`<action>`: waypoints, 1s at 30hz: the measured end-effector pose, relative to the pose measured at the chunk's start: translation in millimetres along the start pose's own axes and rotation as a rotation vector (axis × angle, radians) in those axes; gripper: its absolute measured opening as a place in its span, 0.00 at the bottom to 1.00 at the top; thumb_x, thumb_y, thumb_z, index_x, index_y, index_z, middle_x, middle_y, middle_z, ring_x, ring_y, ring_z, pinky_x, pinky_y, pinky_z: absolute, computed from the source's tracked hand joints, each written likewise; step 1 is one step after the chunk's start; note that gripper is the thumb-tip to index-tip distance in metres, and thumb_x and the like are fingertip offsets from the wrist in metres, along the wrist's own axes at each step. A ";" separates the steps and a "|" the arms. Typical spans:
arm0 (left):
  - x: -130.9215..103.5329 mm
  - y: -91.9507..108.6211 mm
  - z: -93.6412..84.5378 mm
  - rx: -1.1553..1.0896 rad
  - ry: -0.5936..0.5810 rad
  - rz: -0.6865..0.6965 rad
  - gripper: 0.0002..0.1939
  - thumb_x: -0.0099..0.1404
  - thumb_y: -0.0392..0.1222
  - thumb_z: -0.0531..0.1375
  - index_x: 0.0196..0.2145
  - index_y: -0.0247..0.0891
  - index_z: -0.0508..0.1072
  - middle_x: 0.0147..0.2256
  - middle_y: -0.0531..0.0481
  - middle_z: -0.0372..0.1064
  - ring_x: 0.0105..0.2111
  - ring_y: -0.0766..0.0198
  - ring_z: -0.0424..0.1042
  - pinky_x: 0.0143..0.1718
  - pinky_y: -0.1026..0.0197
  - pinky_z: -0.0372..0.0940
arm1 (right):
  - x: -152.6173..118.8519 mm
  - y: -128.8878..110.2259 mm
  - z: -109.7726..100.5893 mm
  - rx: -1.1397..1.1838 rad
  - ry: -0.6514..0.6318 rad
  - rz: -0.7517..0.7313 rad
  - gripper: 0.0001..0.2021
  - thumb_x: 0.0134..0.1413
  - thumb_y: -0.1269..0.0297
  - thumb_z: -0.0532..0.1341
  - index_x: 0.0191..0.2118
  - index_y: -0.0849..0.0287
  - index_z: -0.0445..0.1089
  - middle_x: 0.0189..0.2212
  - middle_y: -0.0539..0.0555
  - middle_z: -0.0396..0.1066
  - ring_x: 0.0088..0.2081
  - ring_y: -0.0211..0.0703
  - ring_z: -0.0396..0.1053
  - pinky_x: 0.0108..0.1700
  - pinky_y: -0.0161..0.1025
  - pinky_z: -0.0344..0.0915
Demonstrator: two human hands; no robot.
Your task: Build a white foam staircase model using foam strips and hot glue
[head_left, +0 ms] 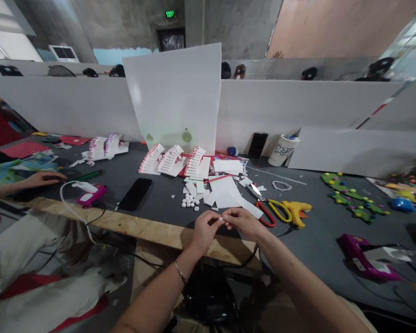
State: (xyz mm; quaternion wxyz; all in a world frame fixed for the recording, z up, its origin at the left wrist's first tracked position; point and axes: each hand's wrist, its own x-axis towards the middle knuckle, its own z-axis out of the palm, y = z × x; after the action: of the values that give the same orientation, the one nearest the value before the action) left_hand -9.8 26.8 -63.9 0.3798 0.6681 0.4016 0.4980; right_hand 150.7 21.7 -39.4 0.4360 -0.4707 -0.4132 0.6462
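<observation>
Over the table's front edge my left hand [206, 226] and my right hand [242, 222] meet, their fingertips pinched together. Between them shows a small white piece [221, 219], mostly covered by the fingers; it resembles the small white balls [189, 200] heaped just beyond my left hand. White paper sheets [226, 192] and cut strips lie behind my hands. Scissors with red and yellow handles [268, 212] rest right of my right hand, against a yellow glue gun [297, 212]. Farther back stand three fanned rows of white strips with red tips [196, 162].
A black phone [136, 194] lies to the left, near a pink power strip [91, 196]. Another person's hand [46, 177] rests at the far left. A tall white board [176, 97] stands behind. At right are a white cup [282, 150], green decorations [348, 196] and a purple power strip [365, 259].
</observation>
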 end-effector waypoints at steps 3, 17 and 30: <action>0.8 -2.8 1.4 -0.038 0.037 -0.012 0.08 0.57 0.46 0.64 0.27 0.38 0.77 0.29 0.47 0.73 0.30 0.62 0.70 0.33 0.62 0.64 | -1.2 -0.7 4.2 -0.023 0.052 -0.023 0.20 0.29 0.50 0.74 0.26 0.60 0.74 0.21 0.48 0.71 0.21 0.33 0.64 0.28 0.36 0.65; 1.2 -15.0 2.5 -0.213 -0.099 -0.182 0.11 0.55 0.46 0.65 0.34 0.37 0.78 0.34 0.46 0.74 0.32 0.62 0.72 0.34 0.61 0.69 | -1.7 4.9 6.1 -0.024 0.180 -0.061 0.22 0.27 0.47 0.74 0.24 0.59 0.72 0.21 0.48 0.71 0.23 0.35 0.66 0.29 0.36 0.66; 1.7 -9.7 -1.2 -0.250 -0.063 -0.324 0.14 0.55 0.49 0.65 0.33 0.35 0.78 0.29 0.48 0.76 0.27 0.62 0.73 0.33 0.60 0.70 | -1.1 10.7 11.0 0.031 0.159 -0.045 0.21 0.27 0.47 0.74 0.25 0.59 0.74 0.21 0.49 0.72 0.24 0.37 0.67 0.32 0.38 0.67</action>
State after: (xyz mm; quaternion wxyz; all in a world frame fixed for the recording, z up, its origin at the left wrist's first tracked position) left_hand -12.1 32.2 -71.8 0.5473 0.5578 0.4269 0.4551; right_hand 138.4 16.3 -46.8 0.4891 -0.5043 -0.3778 0.6031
